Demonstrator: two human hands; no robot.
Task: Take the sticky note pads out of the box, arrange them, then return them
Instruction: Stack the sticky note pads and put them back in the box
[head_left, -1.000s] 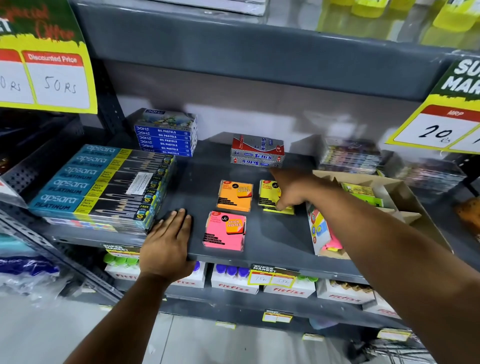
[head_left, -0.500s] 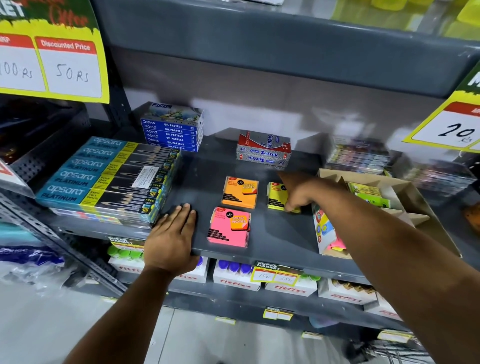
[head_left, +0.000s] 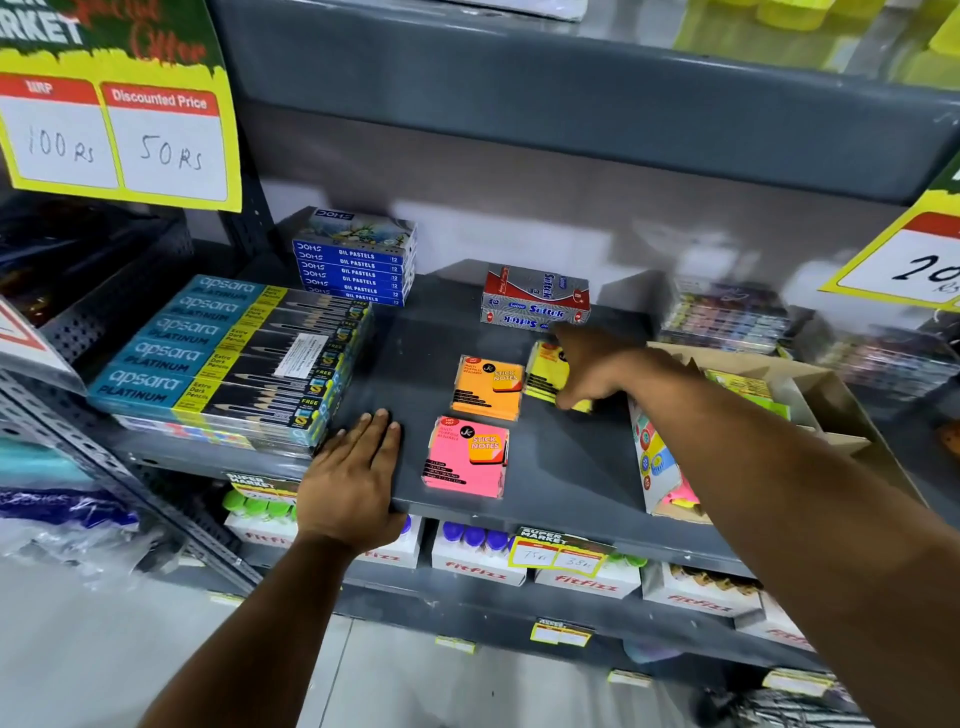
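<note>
Since earlier my right hand (head_left: 589, 366) slid nearer over the yellow pad (head_left: 543, 371) | fingers closed on it | left hand (head_left: 353, 475) flat, spread on shelf (head_left: 561, 467) | orange pad (head_left: 485, 387) at its 9 o'clock, pink pad (head_left: 466, 457) at 7 | box (head_left: 826, 395) at 3

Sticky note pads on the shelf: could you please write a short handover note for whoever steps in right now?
Left hand: flat on the shelf edge, holding nothing.
Right hand: on the yellow pad; a firm grip cannot be told.
Out on the shelf: pink pad in front, orange pad behind it, yellow beside orange.
Cardboard box, right, has more pads inside.
Left: finish arranging, then return all.
</note>
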